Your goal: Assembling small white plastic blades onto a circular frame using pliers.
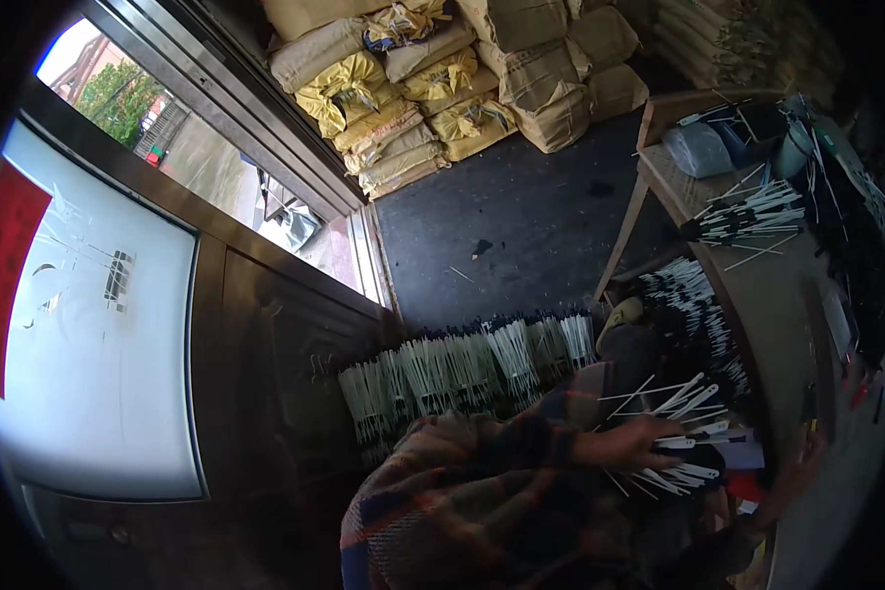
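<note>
My left hand [644, 442], coming out of a plaid sleeve, has its fingers closed on a fanned bundle of white plastic strips [693, 398]. The strips lie over my lap, and some have flat, wider ends with a small hole. Their far parts are hidden by the hand and arm. My right hand [804, 460] is beside the edge of the worktable [772, 329]; it is dim and smeared, so its fingers cannot be made out. Below the strips shows a small red patch [745, 486] that I cannot identify.
Bundles of white strips [452, 369] stand in a row along the dark door [295, 364]. More strips [757, 211] and a clear plastic bag [698, 149] lie on the worktable. Tan sacks [536, 79] are stacked beyond the dark floor [501, 236], near an open doorway [206, 147].
</note>
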The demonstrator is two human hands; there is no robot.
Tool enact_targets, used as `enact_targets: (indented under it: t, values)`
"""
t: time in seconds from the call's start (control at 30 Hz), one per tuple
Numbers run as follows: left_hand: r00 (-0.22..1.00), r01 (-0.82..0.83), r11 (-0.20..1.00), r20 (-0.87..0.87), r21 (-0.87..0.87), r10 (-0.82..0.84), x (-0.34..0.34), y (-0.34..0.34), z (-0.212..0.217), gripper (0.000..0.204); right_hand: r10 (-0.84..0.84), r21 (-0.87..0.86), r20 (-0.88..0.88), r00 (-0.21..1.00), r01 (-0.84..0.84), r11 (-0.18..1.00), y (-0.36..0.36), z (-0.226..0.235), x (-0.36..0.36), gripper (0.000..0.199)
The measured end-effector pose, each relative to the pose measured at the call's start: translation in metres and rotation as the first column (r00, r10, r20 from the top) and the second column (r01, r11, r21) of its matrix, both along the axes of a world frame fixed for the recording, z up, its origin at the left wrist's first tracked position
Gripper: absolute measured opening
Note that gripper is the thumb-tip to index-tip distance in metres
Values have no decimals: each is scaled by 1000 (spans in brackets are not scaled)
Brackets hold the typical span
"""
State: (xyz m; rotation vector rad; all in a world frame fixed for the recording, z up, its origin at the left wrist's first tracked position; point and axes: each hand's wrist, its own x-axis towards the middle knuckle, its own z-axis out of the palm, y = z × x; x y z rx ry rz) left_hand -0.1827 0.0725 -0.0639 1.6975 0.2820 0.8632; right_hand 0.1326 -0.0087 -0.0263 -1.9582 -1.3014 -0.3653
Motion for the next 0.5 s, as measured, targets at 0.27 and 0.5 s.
enact_targets:
  t: [0.27, 0.5]
  values:
    - [995, 62, 997, -77, -49, -66, 6, 16, -2, 39, -2, -273, 430, 903, 132, 953, 9, 3, 27, 28]
    - [903, 79, 978, -401, -195, -153, 0, 26, 27, 25, -77, -341, 402, 912, 227, 912, 7, 9, 41, 26]
